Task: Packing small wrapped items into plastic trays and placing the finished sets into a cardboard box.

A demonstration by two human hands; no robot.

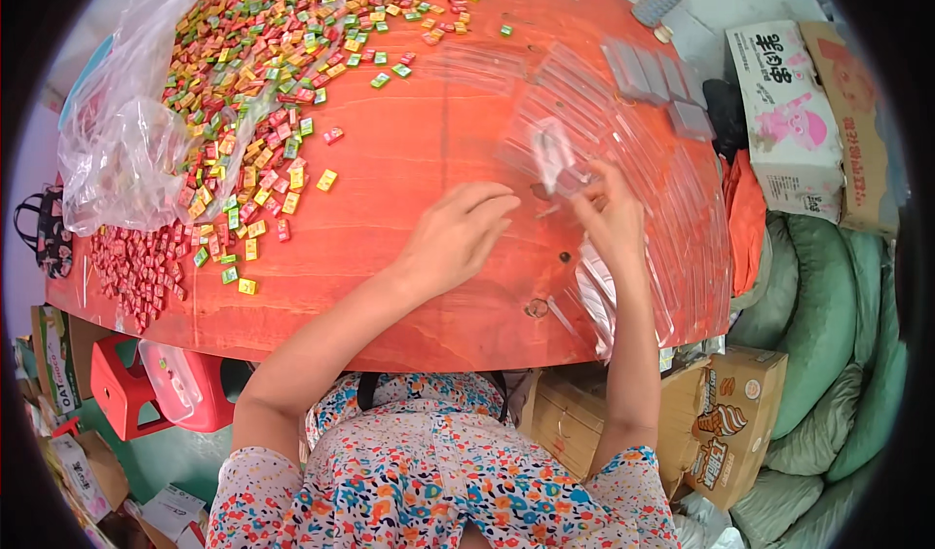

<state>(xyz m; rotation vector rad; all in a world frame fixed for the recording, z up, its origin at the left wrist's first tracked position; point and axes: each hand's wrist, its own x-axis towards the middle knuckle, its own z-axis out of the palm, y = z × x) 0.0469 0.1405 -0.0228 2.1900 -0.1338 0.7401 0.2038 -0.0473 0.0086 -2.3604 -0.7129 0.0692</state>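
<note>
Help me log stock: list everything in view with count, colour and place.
Table: one, red-orange, centre
Wrapped blocks: uncountable, red, yellow, green, orange, table's left
Plastic bag: one, clear, table's left
Plastic trays: many, clear, table's right
Stacked boxes: several, greyish, table's far right
Bottle: one, grey, far right
Dark item: one, black, right, unclear
Cloth: one, orange-red, right
Cartons: several, white and brown, right, below, lower left
Bundles: several, green, right
Stool: one, red, lower left
Tub: one, pink, beside stool
Handbag: one, black patterned, left
Shirt: one, multicoloured floral, bottom
Left hand: one, bare, centre, apparently empty
Right hand: one, bare, table's right, holding clear piece
</note>
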